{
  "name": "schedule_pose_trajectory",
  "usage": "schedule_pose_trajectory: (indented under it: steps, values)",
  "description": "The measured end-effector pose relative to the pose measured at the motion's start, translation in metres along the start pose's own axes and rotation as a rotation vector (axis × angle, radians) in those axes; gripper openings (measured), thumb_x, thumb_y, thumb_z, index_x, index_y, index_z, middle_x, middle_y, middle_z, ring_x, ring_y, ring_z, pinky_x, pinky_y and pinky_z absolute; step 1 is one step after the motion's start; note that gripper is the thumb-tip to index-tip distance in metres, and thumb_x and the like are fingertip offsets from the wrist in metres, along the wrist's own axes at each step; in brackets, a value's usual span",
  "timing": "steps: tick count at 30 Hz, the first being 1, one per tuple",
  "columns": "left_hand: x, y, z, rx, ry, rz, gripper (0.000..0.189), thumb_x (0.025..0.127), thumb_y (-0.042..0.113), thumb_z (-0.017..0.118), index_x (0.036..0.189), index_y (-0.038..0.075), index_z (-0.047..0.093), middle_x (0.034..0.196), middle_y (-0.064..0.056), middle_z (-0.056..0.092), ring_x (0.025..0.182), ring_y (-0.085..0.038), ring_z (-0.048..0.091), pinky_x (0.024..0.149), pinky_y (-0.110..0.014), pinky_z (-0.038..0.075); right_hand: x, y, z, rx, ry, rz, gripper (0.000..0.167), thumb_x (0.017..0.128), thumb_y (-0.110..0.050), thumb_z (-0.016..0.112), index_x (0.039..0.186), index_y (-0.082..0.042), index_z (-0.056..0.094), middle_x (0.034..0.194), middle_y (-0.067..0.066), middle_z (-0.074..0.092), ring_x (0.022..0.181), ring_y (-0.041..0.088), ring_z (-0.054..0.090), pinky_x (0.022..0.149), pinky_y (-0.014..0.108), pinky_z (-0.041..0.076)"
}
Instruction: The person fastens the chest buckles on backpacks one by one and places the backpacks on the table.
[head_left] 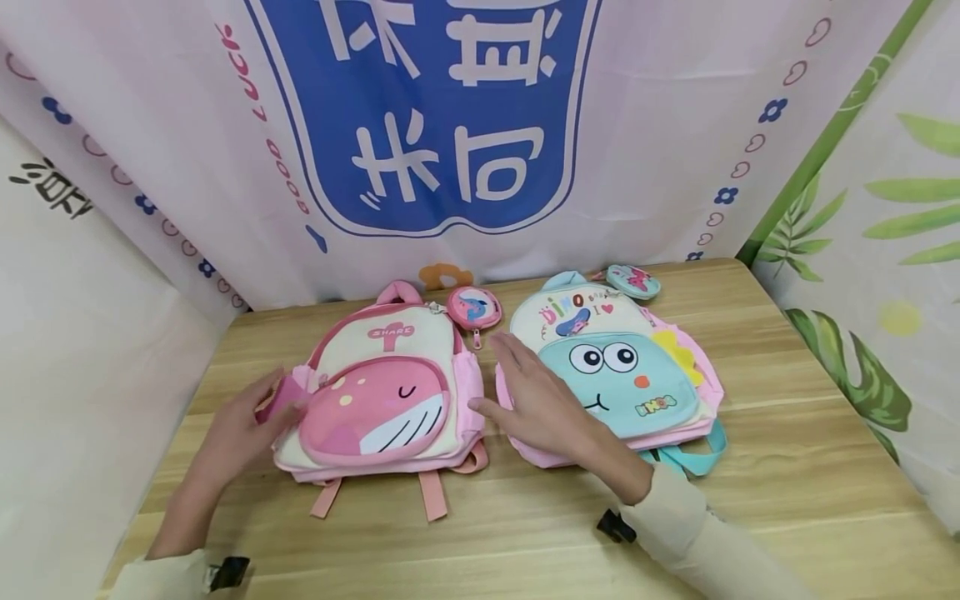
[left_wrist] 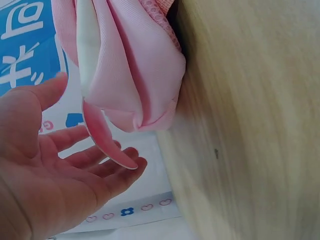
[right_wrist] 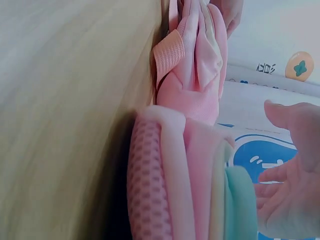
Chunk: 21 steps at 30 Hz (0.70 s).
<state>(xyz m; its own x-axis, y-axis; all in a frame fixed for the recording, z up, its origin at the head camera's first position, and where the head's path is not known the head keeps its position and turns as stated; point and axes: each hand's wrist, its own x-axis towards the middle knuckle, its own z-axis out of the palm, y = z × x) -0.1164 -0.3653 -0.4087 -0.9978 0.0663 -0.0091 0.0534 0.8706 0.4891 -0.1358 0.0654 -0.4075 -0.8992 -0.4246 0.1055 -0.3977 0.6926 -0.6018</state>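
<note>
A pink and cream child's backpack (head_left: 390, 400) with a whale on its front pocket lies on its back on the wooden table. At its left side is my left hand (head_left: 236, 429), fingers loosely bent beside a pink fin flap (head_left: 281, 398). The left wrist view shows the fingers spread behind that flap (left_wrist: 102, 132), thumb well apart from it. My right hand (head_left: 536, 400) hovers between the two backpacks with its fingers extended, overlapping the left edge of a mint and pink dinosaur backpack (head_left: 652, 383). In the right wrist view nothing lies in its palm.
A round pink whale coin purse (head_left: 474, 308) hangs at the whale backpack's upper right. Another, mint-coloured purse (head_left: 633, 282) lies above the dinosaur backpack. Pink straps (head_left: 432, 496) and a mint strap (head_left: 705, 454) stick out below. A printed curtain (head_left: 645, 167) stands behind the table (head_left: 525, 533).
</note>
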Motion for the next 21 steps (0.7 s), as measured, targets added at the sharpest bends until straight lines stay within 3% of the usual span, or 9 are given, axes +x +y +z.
schedule_pose_trajectory:
  steps: [4,7,14,16,21]
  values:
    - [-0.001,-0.007,0.000,-0.070,-0.030,-0.059,0.066,0.112,0.038,0.057,0.159,-0.006,0.044,0.155,-0.040,0.049,0.136,-0.060,0.055,0.100,-0.061,0.058,0.005,-0.002,0.004,0.040,-0.002,-0.015,0.085,0.102,-0.047,0.071,0.171,-0.019,0.029,0.178,0.008,0.030,0.163,0.030,0.033,0.128,0.054,0.036]
    - [-0.002,-0.013,-0.001,-0.106,-0.074,-0.125,0.066,0.112,0.042,0.053,0.159,-0.003,0.045,0.156,-0.038,0.049,0.138,-0.058,0.054,0.096,-0.052,0.062,0.008,-0.004,0.008,0.075,-0.006,-0.030,0.083,0.102,-0.042,0.073,0.170,-0.020,0.032,0.177,0.006,0.032,0.162,0.030,0.036,0.127,0.053,0.038]
    - [-0.004,-0.022,0.000,-0.184,-0.137,-0.179,0.066,0.112,0.041,0.054,0.161,-0.002,0.042,0.156,-0.035,0.051,0.138,-0.052,0.056,0.082,-0.017,0.056,0.014,-0.007,0.016,0.127,-0.033,-0.024,0.082,0.101,-0.037,0.075,0.168,-0.012,0.035,0.173,0.012,0.038,0.158,0.031,0.042,0.127,0.051,0.039]
    - [-0.005,-0.023,0.000,-0.214,-0.141,-0.182,0.066,0.112,0.040,0.055,0.162,-0.002,0.041,0.156,-0.035,0.051,0.127,-0.034,0.066,0.081,-0.016,0.056,0.016,-0.007,0.020,0.136,-0.038,-0.024,0.080,0.101,-0.036,0.075,0.166,-0.009,0.038,0.171,0.014,0.041,0.157,0.031,0.042,0.128,0.051,0.038]
    - [-0.005,-0.027,0.001,-0.264,-0.171,-0.181,0.069,0.113,0.039,0.055,0.164,-0.002,0.036,0.156,-0.037,0.048,0.124,-0.021,0.063,0.083,-0.021,0.060,0.019,-0.009,0.030,0.171,-0.049,-0.012,0.075,0.101,-0.034,0.076,0.163,-0.007,0.044,0.168,0.015,0.044,0.157,0.030,0.042,0.129,0.051,0.036]
